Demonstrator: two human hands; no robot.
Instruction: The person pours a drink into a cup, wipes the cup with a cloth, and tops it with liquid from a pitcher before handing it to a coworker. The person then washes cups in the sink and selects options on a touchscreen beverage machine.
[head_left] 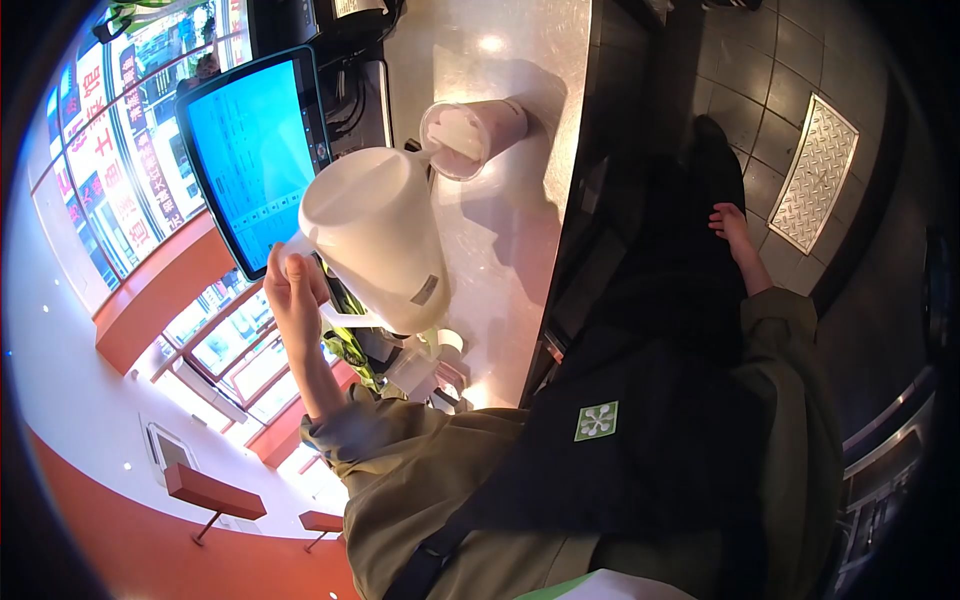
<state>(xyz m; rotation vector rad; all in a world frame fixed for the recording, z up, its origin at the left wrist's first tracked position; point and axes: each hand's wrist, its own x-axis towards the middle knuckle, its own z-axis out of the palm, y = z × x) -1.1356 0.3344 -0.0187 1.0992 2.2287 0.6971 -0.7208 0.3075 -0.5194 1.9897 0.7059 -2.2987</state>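
Observation:
My left hand [294,288] is closed round the handle of a large white pitcher [385,240], with the thumb showing. The pitcher is tilted over the steel counter [490,240], and its narrow spout reaches the mouth of a cup [498,132]. That cup is see-through, with pale pinkish-white contents, and stands on the counter. Whether liquid is flowing I cannot tell. My right hand [735,228] hangs low beside the dark apron [650,400], fingers loosely apart, and nothing shows in it.
Behind the pitcher stands a lit touchscreen [245,150], with black cables [352,95] near it. Small containers [415,375] crowd the counter's near part. A metal tread plate [815,175] lies on the tiled floor. Lit signs [130,140] hang above.

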